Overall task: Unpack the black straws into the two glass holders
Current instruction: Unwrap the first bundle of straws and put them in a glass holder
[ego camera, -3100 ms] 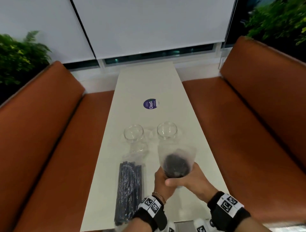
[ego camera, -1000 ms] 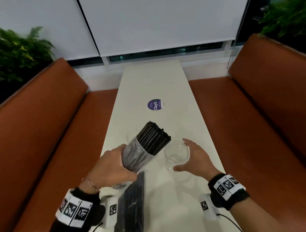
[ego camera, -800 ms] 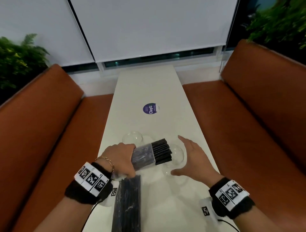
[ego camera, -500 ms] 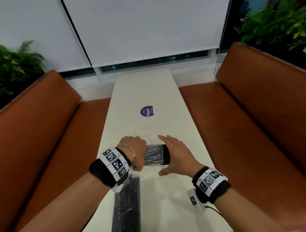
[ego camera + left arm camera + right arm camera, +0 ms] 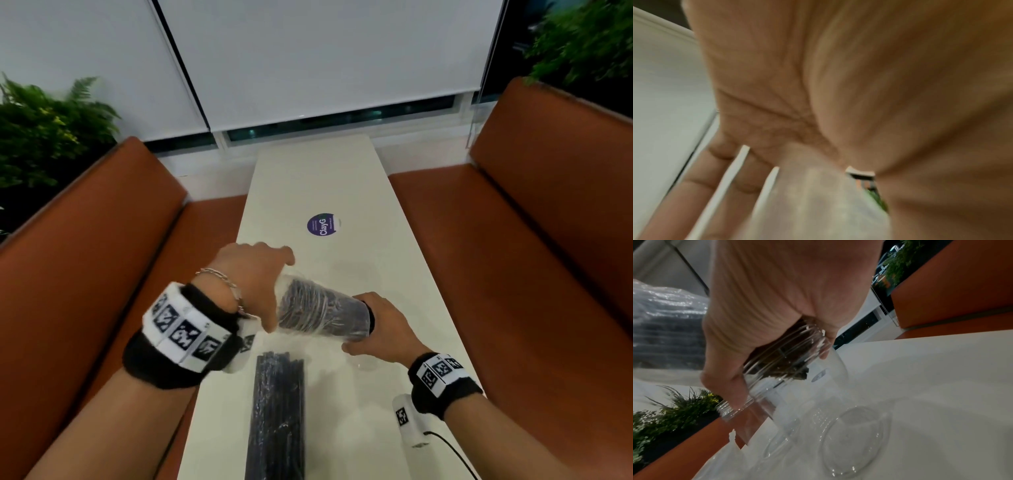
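Note:
A bundle of black straws (image 5: pixel 318 313) in a clear plastic wrap lies nearly level above the table between my hands. My left hand (image 5: pixel 253 270) grips the wrap's bunched far end; the left wrist view is blurred and shows palm and plastic wrap (image 5: pixel 818 203). My right hand (image 5: pixel 387 329) curls round the mouth of a tilted glass holder (image 5: pixel 797 378), whose base rests on the table. The straws' bare ends point into that mouth. A second wrapped pack of black straws (image 5: pixel 277 411) lies flat near the front edge. I cannot make out the other holder.
The long white table (image 5: pixel 342 178) runs away from me, with a round purple sticker (image 5: pixel 322 224) beyond my hands. Orange bench seats (image 5: pixel 102 260) flank both sides. Green plants (image 5: pixel 44 137) stand behind the backrests, and white blinds hang at the far end.
The right hand has closed round the glass and tipped it. The left hand has lifted the wrapped end, so the bundle now points right into the glass mouth.

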Demonstrator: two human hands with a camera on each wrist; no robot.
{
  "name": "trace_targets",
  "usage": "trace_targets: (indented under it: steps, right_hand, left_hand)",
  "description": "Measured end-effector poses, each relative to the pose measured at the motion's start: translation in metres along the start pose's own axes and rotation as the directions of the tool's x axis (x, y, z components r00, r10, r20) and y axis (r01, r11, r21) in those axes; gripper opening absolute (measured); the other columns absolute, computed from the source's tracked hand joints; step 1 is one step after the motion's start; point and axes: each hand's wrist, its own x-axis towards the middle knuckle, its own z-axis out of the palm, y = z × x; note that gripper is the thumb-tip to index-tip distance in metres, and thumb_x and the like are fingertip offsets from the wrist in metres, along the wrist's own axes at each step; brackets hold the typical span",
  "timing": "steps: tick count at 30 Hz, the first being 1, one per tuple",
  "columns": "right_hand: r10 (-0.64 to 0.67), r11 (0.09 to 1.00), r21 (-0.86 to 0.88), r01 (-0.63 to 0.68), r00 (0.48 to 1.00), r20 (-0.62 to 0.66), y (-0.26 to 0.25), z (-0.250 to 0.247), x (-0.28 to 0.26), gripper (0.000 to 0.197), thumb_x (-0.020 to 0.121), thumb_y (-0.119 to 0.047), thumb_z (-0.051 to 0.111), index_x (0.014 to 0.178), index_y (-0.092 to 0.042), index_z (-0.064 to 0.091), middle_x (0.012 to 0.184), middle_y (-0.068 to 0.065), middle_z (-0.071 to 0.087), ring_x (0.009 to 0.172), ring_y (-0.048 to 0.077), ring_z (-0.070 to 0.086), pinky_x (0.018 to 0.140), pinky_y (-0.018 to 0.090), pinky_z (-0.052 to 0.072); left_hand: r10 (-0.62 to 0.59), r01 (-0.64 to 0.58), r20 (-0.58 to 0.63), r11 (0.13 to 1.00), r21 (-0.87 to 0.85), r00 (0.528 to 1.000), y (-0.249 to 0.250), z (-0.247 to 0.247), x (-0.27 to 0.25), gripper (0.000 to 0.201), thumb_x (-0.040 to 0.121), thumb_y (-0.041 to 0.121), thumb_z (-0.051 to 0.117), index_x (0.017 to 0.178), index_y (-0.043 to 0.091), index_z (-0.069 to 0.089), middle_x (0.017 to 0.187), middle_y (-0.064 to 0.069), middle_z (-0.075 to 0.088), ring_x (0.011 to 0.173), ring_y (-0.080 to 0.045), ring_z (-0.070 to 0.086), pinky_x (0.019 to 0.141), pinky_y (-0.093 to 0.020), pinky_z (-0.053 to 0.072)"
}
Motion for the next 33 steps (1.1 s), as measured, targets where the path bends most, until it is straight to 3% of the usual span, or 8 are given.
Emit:
trace_targets:
  steps: [3,7,10,13,19,23,27,33]
  right_hand:
    - [0.022,0.998,0.060,-0.021,1.000,-0.019,0.003,0.003,-0.002,0.074,0.053,-0.043,0.096,0.116,-0.032,0.060,0.109,-0.016,0.062,0.098,0.013,0.064,0.080,0.029,0.054]
    - [0.067,0.987,0.148,-0.063,0.998,-0.023,0.005,0.004,-0.004,0.083,0.049,-0.049,0.098,0.119,-0.031,0.057,0.111,-0.015,0.062,0.100,0.013,0.065,0.082,0.034,0.058]
    - [0.092,0.969,0.231,-0.085,0.995,-0.022,0.007,0.004,-0.006,0.093,0.048,-0.048,0.102,0.125,-0.030,0.053,0.118,-0.013,0.063,0.104,0.008,0.064,0.077,0.023,0.055]
    - [0.133,0.947,0.300,-0.111,0.990,-0.053,0.009,0.005,-0.009,0.100,0.046,-0.044,0.105,0.129,-0.028,0.052,0.121,-0.014,0.065,0.105,0.006,0.065,0.076,0.017,0.053]
    - [0.188,0.910,0.391,-0.139,0.978,-0.090,0.014,0.010,-0.014,0.097,0.039,-0.046,0.105,0.120,-0.029,0.056,0.112,-0.012,0.072,0.103,0.008,0.071,0.082,0.023,0.058]
    - [0.179,0.906,0.405,-0.124,0.979,-0.100,0.011,0.005,-0.011,0.099,0.039,-0.042,0.107,0.122,-0.031,0.056,0.114,-0.016,0.071,0.105,0.001,0.067,0.085,0.021,0.053]
    - [0.184,0.905,0.407,-0.127,0.977,-0.105,0.008,-0.002,0.001,0.098,0.040,-0.033,0.109,0.120,-0.033,0.053,0.115,-0.017,0.068,0.105,0.004,0.064,0.090,0.026,0.052]
    - [0.186,0.907,0.400,-0.136,0.978,-0.090,0.002,-0.017,0.010,0.099,0.040,-0.021,0.110,0.120,-0.031,0.052,0.113,-0.018,0.064,0.109,0.010,0.063,0.087,0.017,0.046]
  left_hand:
    - [-0.067,-0.014,-0.180,0.910,-0.414,0.981,-0.022,-0.005,-0.008,0.076,0.067,0.032,0.098,0.133,0.037,0.062,0.100,0.011,0.076,0.091,-0.009,0.071,0.086,-0.033,0.061]
    - [-0.276,-0.277,-0.442,0.477,-0.834,0.854,-0.002,0.013,0.006,0.030,0.082,0.015,0.090,0.106,0.026,0.078,0.086,0.005,0.083,0.078,-0.004,0.076,0.081,-0.026,0.062]
    - [-0.188,-0.418,-0.650,0.630,-0.655,0.736,0.034,0.019,0.016,0.015,0.095,0.023,0.080,0.109,0.025,0.078,0.097,0.022,0.078,0.089,0.001,0.074,0.080,-0.015,0.059]
    - [-0.065,-0.474,-0.806,0.780,-0.408,0.588,0.058,0.004,0.023,0.013,0.104,0.028,0.068,0.114,0.026,0.076,0.105,0.016,0.079,0.090,-0.008,0.074,0.076,-0.037,0.063]
    - [-0.089,-0.519,-0.920,0.803,-0.292,0.381,0.065,-0.031,0.023,0.021,0.106,0.029,0.064,0.119,0.018,0.076,0.102,0.003,0.077,0.075,-0.012,0.067,0.067,-0.038,0.062]
    - [-0.179,-0.471,-0.933,0.824,-0.315,0.312,0.038,-0.042,0.003,0.022,0.105,0.027,0.065,0.120,0.015,0.076,0.103,0.008,0.074,0.069,0.010,0.054,0.071,-0.005,0.050]
    - [-0.407,-0.377,-0.865,0.782,-0.496,0.293,-0.010,-0.034,-0.034,0.024,0.105,0.034,0.062,0.119,0.017,0.073,0.086,0.012,0.064,0.065,0.007,0.055,0.063,-0.005,0.044]
    - [-0.746,-0.359,-0.503,0.368,-0.858,0.437,-0.080,0.043,-0.084,0.026,0.104,0.042,0.061,0.106,0.020,0.076,0.108,-0.021,0.072,0.093,-0.044,0.066,0.085,-0.062,0.058]
